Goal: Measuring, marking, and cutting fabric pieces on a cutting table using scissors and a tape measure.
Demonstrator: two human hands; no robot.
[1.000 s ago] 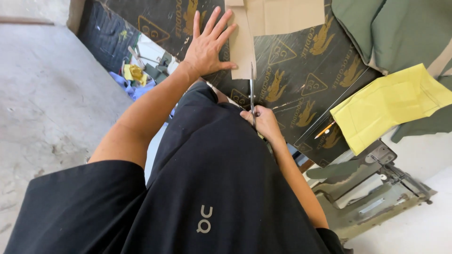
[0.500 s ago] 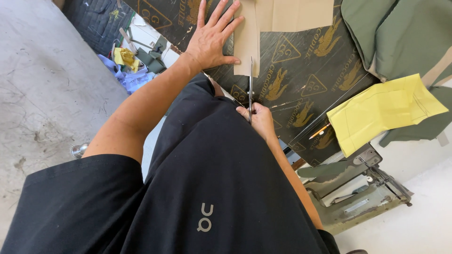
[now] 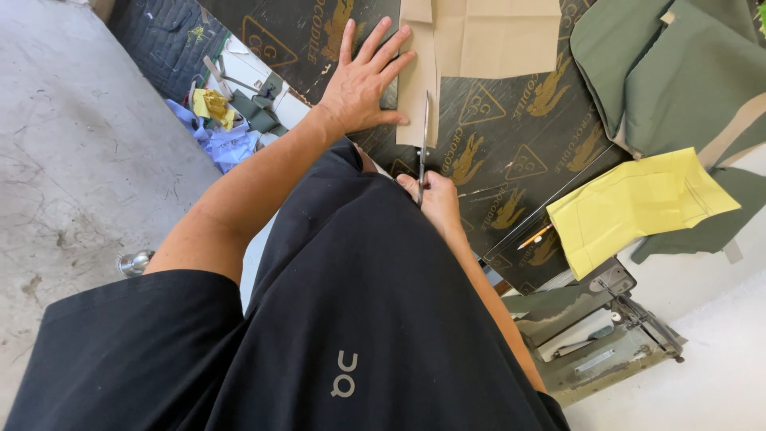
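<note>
The scissors (image 3: 423, 148) are gripped at the handles by the right hand (image 3: 435, 199), whose fingers are curled shut around them (the nearer hand of the two). The blades run straight away from those fingers, along the edge of the tan paper (image 3: 479, 40). Just beyond, the paper strip is pressed flat on the dark tabletop (image 3: 519, 136) by the left hand (image 3: 363, 80), fingers spread wide, nothing grasped.

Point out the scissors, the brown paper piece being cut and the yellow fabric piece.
scissors (image 3: 423, 136), head view, on the blades.
brown paper piece (image 3: 495, 36), head view, on its flat middle.
yellow fabric piece (image 3: 638, 207), head view, on its centre.
</note>
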